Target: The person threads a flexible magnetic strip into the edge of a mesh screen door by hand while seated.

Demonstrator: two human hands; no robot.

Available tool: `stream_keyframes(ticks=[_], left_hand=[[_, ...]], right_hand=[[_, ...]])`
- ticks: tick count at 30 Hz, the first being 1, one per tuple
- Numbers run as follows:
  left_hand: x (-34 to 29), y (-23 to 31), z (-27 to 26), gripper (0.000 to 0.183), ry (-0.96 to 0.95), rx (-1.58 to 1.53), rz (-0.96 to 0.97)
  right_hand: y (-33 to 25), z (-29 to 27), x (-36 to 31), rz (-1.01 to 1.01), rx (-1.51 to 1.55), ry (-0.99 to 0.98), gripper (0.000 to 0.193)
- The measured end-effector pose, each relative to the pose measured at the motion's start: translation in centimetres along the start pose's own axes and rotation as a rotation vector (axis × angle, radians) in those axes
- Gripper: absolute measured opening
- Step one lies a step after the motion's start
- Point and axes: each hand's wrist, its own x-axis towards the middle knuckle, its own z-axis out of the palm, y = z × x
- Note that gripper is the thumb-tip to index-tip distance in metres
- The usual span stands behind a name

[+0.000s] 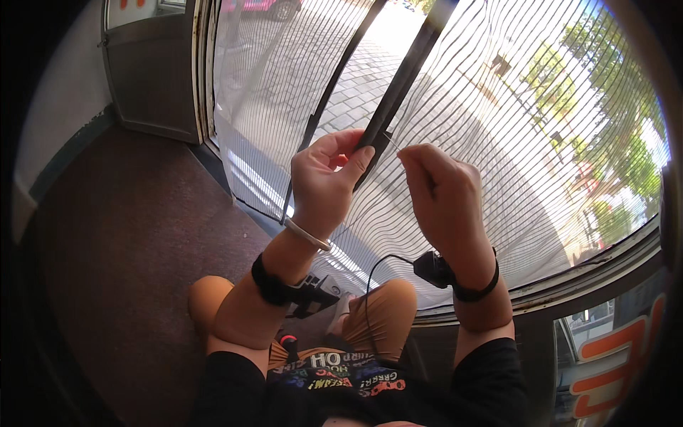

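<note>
A black printed shirt [341, 377] fills the lower centre of the frame, nearest the lens, with tan-clad knees [384, 313] just above it. Behind, a large pleated mesh screen [498, 142] spans the upper right. A long black frame bar [398, 92] runs diagonally from top centre down to the middle. The left hand [324, 178], curled, pinches the bar's lower end between thumb and fingers. The right hand [441, 196], closed to a pinch, holds a thin thread [391, 142] just beside the bar.
</note>
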Motion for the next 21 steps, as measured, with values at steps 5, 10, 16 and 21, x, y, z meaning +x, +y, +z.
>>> stream_keyframes(ticks=[5,10,16,21], left_hand=[[-0.3,0.3,0.3,0.020,0.008,-0.015,0.003],[-0.3,0.0,0.5,0.020,0.017,0.008,0.006],[-0.4,-0.1,1.0,0.018,0.026,0.043,0.024],[-0.5,0.1,1.9,0.017,0.057,0.257,0.191]], right_hand=[[0.0,0.1,0.1,0.002,0.029,0.004,0.006],[0.1,-0.2,0.0,0.018,0.001,-0.024,0.007],[0.2,-0.7,0.0,0.010,-0.006,-0.037,0.010],[0.5,-1.6,0.1,0.018,-0.041,-0.077,0.010]])
